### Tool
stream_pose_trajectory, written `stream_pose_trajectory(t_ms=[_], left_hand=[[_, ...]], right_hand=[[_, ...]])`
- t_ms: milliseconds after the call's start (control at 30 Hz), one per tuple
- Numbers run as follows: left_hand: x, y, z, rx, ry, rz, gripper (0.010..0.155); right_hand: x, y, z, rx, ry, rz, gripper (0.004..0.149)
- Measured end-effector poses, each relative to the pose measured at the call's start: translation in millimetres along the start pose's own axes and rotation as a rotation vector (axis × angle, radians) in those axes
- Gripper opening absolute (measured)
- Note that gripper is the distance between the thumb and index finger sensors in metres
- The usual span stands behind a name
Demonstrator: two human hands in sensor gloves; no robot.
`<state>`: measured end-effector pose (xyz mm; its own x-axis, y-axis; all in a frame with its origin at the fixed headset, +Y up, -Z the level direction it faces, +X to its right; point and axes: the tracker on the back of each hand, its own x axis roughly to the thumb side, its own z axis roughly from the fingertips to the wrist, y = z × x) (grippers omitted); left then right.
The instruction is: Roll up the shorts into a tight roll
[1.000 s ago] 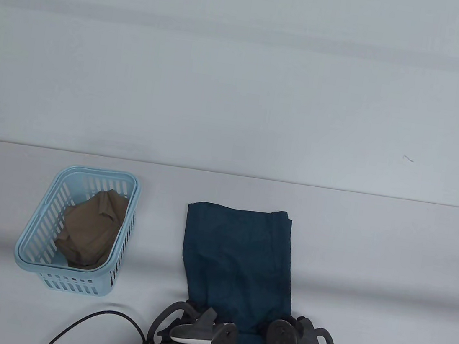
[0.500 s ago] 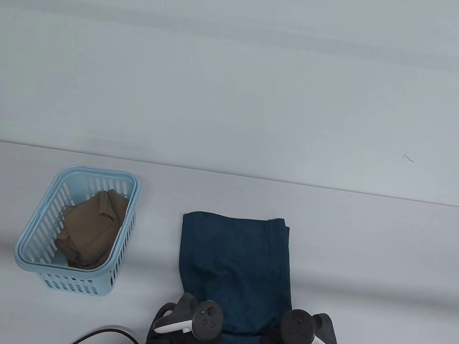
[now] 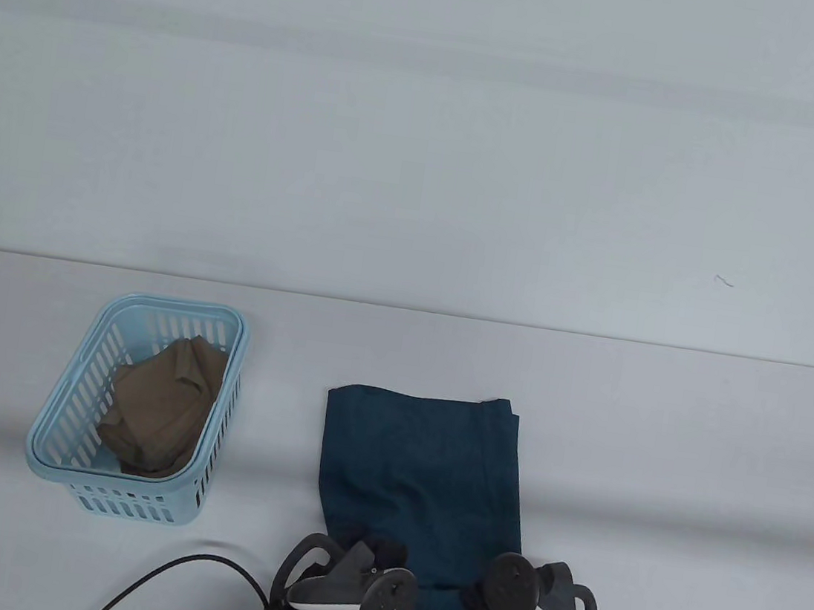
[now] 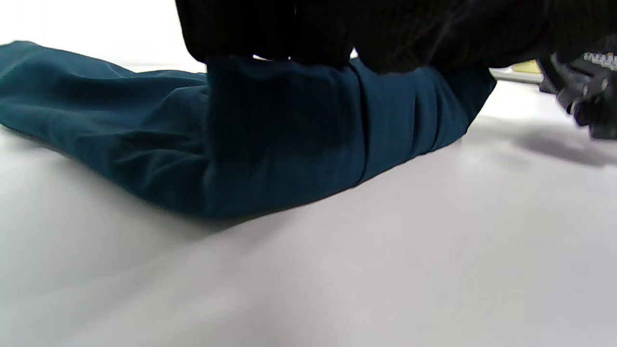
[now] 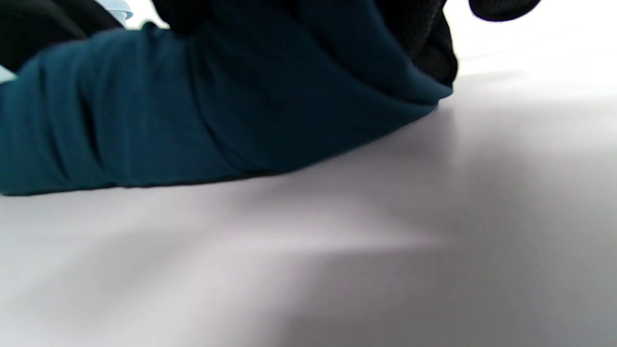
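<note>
The dark teal shorts [image 3: 422, 472] lie folded lengthwise on the white table, with a small roll formed at their near end [image 3: 443, 609]. My left hand [image 3: 373, 559] grips the roll's left part and my right hand [image 3: 481, 592] grips its right part. In the left wrist view the black gloved fingers [image 4: 308, 33] press down on top of the rolled cloth [image 4: 289, 140]. In the right wrist view the fingers [image 5: 424, 43] curl over the roll [image 5: 193, 125].
A light blue slotted basket [image 3: 58, 454] with a crumpled brown garment [image 3: 161, 407] stands at the left. A black cable [image 3: 184, 575] curves along the near edge left of my hands. The table [image 3: 692, 470] stretches right and far.
The far hem of the shorts has drawn nearer to me as the roll at the near end took in cloth. Both hands shifted back and forth at the near end.
</note>
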<state>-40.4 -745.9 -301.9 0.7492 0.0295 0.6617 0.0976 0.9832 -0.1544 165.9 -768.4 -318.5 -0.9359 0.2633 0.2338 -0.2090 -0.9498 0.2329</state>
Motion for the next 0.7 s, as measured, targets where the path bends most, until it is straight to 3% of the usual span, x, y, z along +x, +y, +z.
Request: stream_pose_trajectory(t_ms=[200, 400, 467, 533, 600, 700], left_hand=[[-4.5, -9.7, -4.3, -0.037, 0.04, -0.006, 0.064], [-0.8, -21.7, -8.6, -0.105, 0.057, -0.024, 0.069], [1.7, -21.7, -10.9, -0.158, 0.053, -0.026, 0.075], [5.5, -24.2, -11.4, -0.137, 0.048, -0.079, 0.075], [7.6, -22.8, -11.8, -0.106, 0.028, -0.133, 0.073], [2.1, -18.6, -11.6, -0.127, 0.04, -0.057, 0.068]], right_hand=[[1.5, -5.0, 10.6, -0.099, -0.16, 0.048, 0.056], [8.4, 13.5, 9.6, 0.085, -0.209, 0.247, 0.078], [12.7, 17.9, 9.0, 0.058, -0.219, 0.316, 0.074], [15.8, 17.2, 9.1, 0.008, -0.225, 0.313, 0.069], [13.8, 14.4, 8.1, 0.019, -0.212, 0.278, 0.067], [6.3, 11.0, 5.2, 0.028, -0.182, 0.151, 0.064]])
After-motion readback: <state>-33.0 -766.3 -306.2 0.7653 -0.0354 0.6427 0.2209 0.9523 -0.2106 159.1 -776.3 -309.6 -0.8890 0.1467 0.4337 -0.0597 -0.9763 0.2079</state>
